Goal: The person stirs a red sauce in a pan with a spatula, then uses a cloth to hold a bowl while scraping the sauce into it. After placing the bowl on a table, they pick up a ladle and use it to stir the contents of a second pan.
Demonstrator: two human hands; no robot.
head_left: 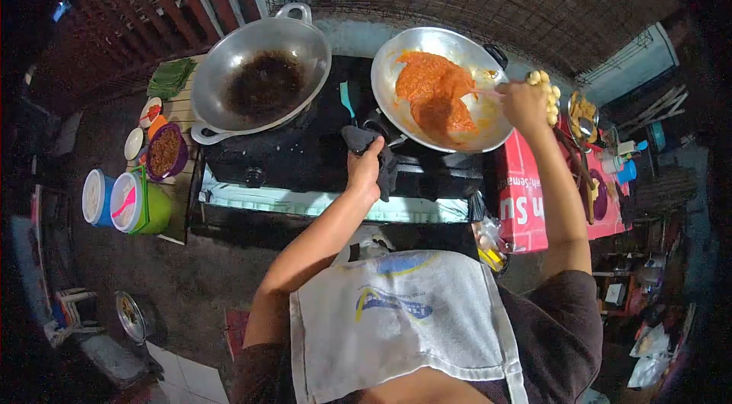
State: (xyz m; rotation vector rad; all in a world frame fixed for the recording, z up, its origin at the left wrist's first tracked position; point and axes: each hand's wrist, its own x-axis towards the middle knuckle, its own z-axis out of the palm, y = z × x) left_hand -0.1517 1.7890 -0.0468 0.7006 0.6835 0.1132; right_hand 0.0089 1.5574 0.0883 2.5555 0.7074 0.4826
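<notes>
My left hand (pixel 365 168) is closed on a dark cloth (pixel 387 173) at the near left side of the right-hand pan (pixel 396 123), by its handle. Over the pan's right side, my right hand (pixel 524 105) grips a pinkish spatula (pixel 482 91), whose pale blade touches the thick orange-red paste (pixel 435 83). The paste lies in the pan's middle and left. On the black stove (pixel 305 156), left of this pan, rests a large wok (pixel 206 83) with a little dark oil (pixel 266 85). A turquoise utensil (pixel 346 98) lies between the two pans.
At left are green leaves (pixel 170 78), a purple bowl of brown food (pixel 164 154), a green bucket (pixel 155 207) and a blue one (pixel 99 196). A red-covered table (pixel 522 206) at right holds a dish of fried food (pixel 583 112) and small containers. Wire mesh stands behind the stove.
</notes>
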